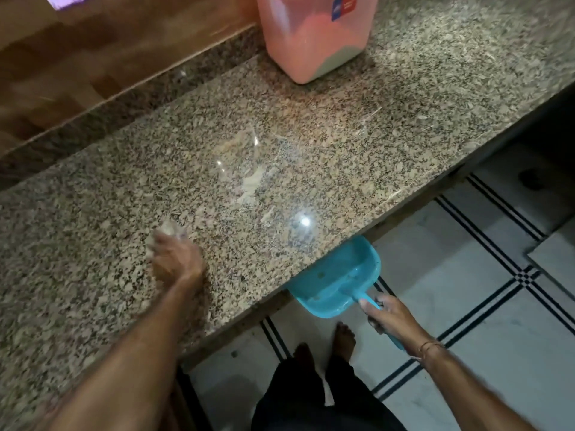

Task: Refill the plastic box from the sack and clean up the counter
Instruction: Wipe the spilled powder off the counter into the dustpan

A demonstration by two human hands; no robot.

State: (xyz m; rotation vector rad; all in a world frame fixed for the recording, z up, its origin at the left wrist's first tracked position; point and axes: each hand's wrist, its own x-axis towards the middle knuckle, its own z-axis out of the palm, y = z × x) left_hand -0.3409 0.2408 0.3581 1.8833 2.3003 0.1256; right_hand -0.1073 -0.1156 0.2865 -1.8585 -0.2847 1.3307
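- The speckled granite counter (311, 144) is filling most of the view, running from the lower left up to the upper right, with its front edge lying over the white tiled floor (466, 290) with dark line inlays.
- The pink plastic box (314, 35) is standing upright on the counter near the top of the view, well apart from both hands, and is showing pale contents inside.
- The blue dustpan (339, 278) is sitting just under the counter's front edge, its open mouth tucked beneath the stone.
- The left hand (174, 259) is lying palm down on the counter, blurred; its fingers are looking flat and released, with a pale smear at their tips.
- The right hand (389, 315) is gripping the dustpan's handle, fingers clenched around it.
- Thin pale streaks of spilled powder (252, 181) are lying on the counter between the left hand and the box.
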